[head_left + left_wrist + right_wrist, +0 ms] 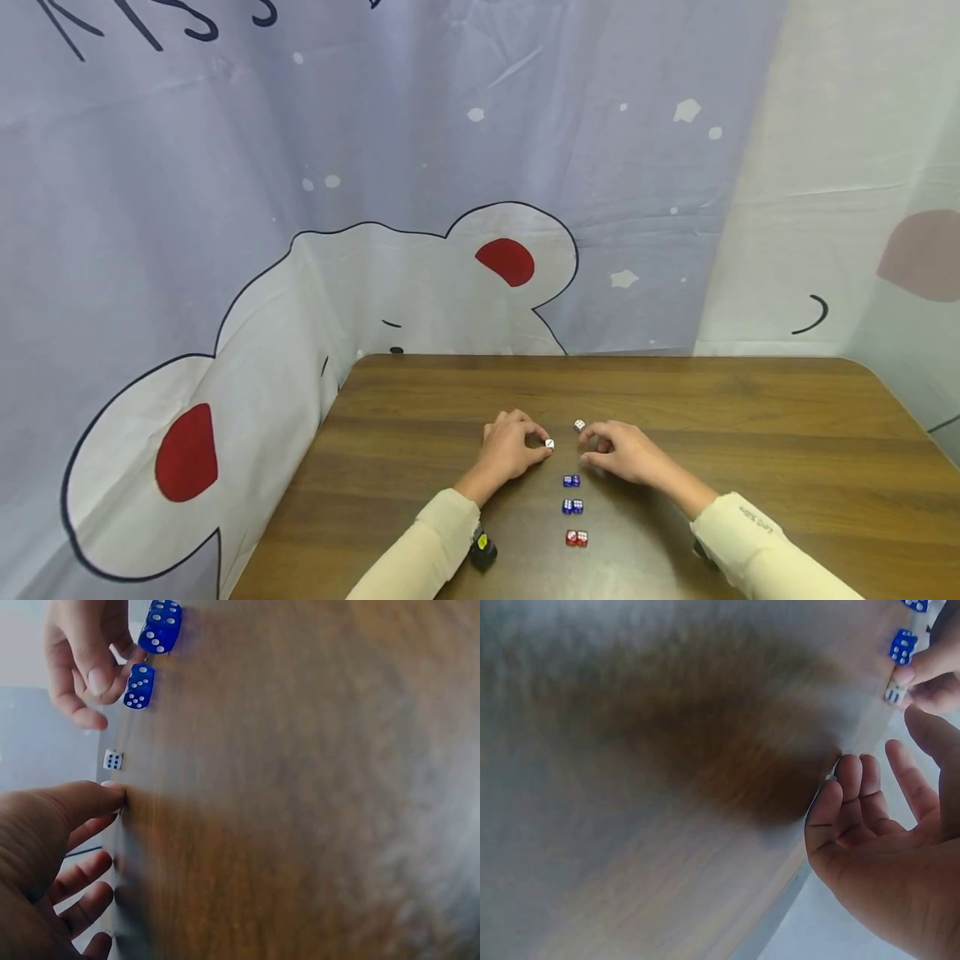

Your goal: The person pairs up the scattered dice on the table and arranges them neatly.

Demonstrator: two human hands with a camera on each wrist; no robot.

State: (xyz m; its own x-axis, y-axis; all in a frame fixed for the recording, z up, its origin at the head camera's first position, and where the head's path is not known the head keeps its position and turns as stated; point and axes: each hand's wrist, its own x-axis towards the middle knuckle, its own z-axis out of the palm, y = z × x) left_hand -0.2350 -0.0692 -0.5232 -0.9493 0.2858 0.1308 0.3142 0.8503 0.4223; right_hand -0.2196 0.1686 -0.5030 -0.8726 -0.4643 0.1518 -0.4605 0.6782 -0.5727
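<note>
My left hand [512, 447] pinches a white die [550, 444] between thumb and index finger at the tabletop; the right wrist view also catches this white die [894, 692] at the fingertips. Facing it, my right hand [621, 452] holds nothing, its thumb apart from its loosely bent fingers. Just beyond those fingertips lies a second white die [580, 425], almost wholly hidden by the fingers in the right wrist view. Closer to me sit two pairs of blue dice, one pair of blue dice [572, 481] in front of the other pair of blue dice [572, 507].
A pair of red dice [577, 538] lies nearest me, in line with the blue pairs. Everything rests on a brown wooden table [750, 417]. Behind it hangs a printed cloth [420, 283]. A black device [482, 550] is strapped at the left wrist.
</note>
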